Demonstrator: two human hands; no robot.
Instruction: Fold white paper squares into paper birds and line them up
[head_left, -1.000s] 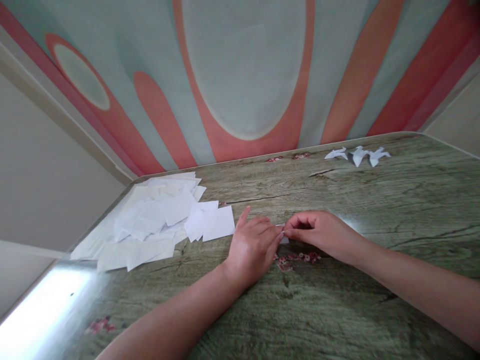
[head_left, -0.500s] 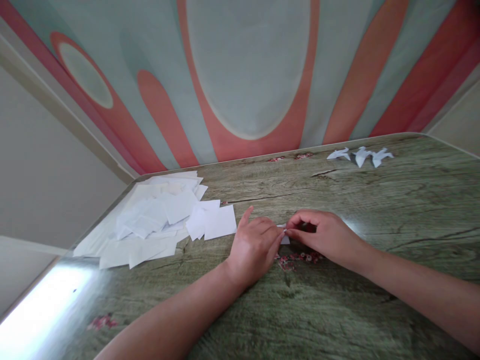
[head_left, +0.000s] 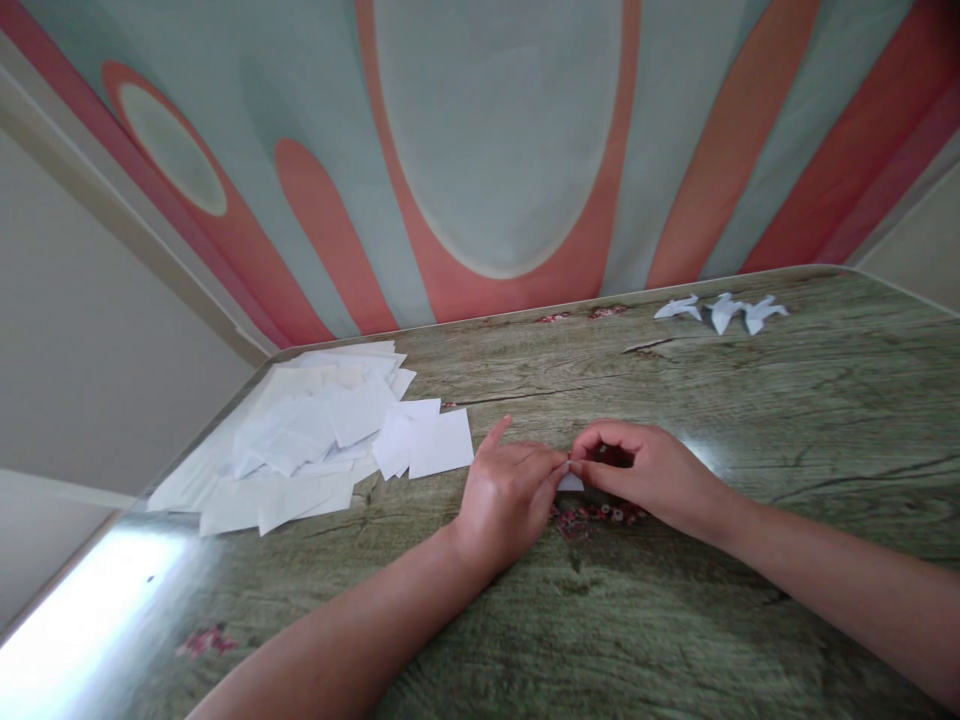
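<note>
Wood-grain table [head_left: 675,620], left hand [head_left: 506,490] and right hand [head_left: 660,480] — fingers [head_left: 601,475] pinching small white paper [head_left: 571,483], mostly hidden, folds unclear

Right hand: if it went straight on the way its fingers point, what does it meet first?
Past the small white paper at its fingertips, the right hand would likely meet the left hand first, fingers to fingers. Whether they already touch is unclear; depth is hard to judge.
</note>
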